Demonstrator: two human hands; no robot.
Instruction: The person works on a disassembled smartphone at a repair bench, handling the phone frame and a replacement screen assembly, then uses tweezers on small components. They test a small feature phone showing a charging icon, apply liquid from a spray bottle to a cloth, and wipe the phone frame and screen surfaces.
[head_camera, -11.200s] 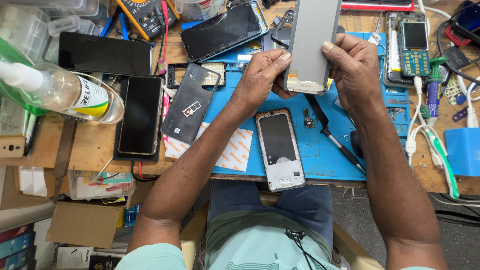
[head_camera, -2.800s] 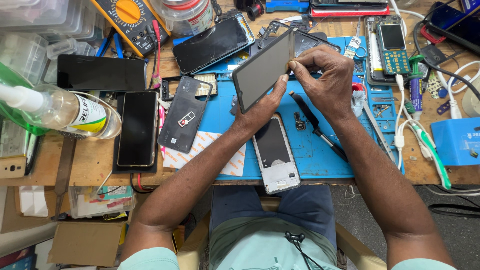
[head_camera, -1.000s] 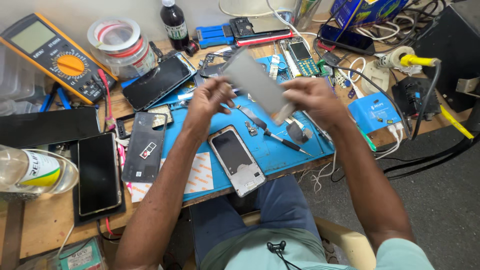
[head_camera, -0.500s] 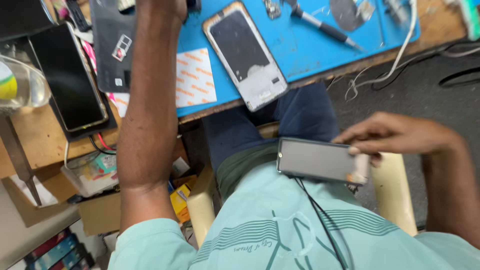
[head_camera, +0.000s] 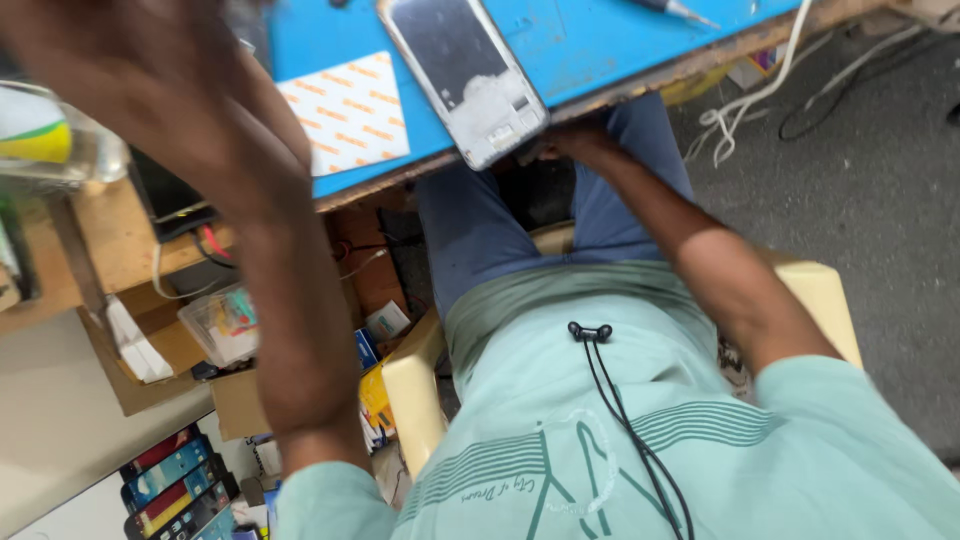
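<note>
A blue mat (head_camera: 590, 40) bears a white card (head_camera: 345, 110) patterned with orange dashes; the shirt (head_camera: 560, 440) is mint green.

Left hand (head_camera: 150, 90) heavily blurred, close to the lens, fingers not readable, grip impossible to judge. Right hand (head_camera: 575, 145) tucked under the table edge (head_camera: 640, 85), mostly hidden, only knuckles and wrist showing; whatever sits in it, out of sight. Phone frame (head_camera: 465, 70) cut off at the top edge, upper part gone. Screwdriver (head_camera: 675, 8) clipped by the frame, tip only. Bottle (head_camera: 50, 140) half behind the blurred arm, cut at the left edge. Dark phone (head_camera: 170, 195) mostly covered by the forearm.
</note>
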